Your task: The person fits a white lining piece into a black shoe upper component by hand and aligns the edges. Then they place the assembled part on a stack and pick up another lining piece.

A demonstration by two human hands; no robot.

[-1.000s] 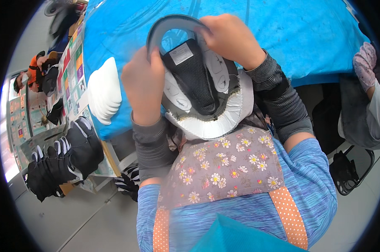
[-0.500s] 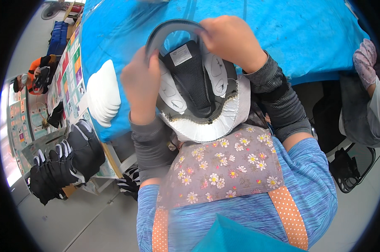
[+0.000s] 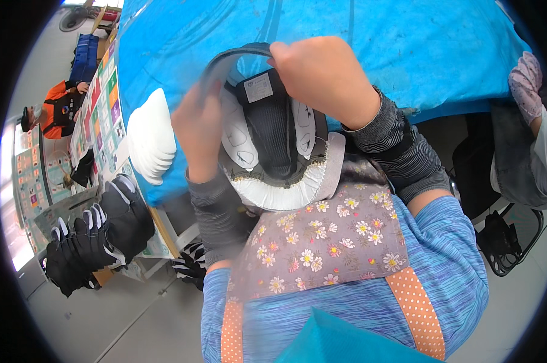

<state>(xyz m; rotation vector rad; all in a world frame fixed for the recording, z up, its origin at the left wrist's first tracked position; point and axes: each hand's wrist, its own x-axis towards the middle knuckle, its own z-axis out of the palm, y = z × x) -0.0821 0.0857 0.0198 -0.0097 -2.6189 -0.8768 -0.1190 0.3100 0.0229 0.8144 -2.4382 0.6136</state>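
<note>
A shoe upper (image 3: 273, 142) is held over the near edge of the table, against my flowered apron (image 3: 322, 248). Its black mesh tongue bears a white label, white shaped pieces line both sides, and a gathered white edge (image 3: 279, 192) faces me. My right hand (image 3: 325, 75) is closed on the dark collar at the upper right. On the left side of the collar, my left hand (image 3: 196, 130) grips as well, its fingers partly blurred. Some of the grey collar loop between the hands is smeared by motion.
A blue sheet (image 3: 418, 54) covers the table. At its left edge lies a stack of white curved pieces (image 3: 152, 139). Several black shoe uppers (image 3: 98, 233) hang together at lower left. A person in orange and black (image 3: 58, 112) is far left; another person's patterned sleeve (image 3: 525, 85) shows at right.
The shoe upper and both hands have shifted slightly downward, toward me. The collar loop has tilted and looks narrower. At far left the person in orange now stands more upright.
</note>
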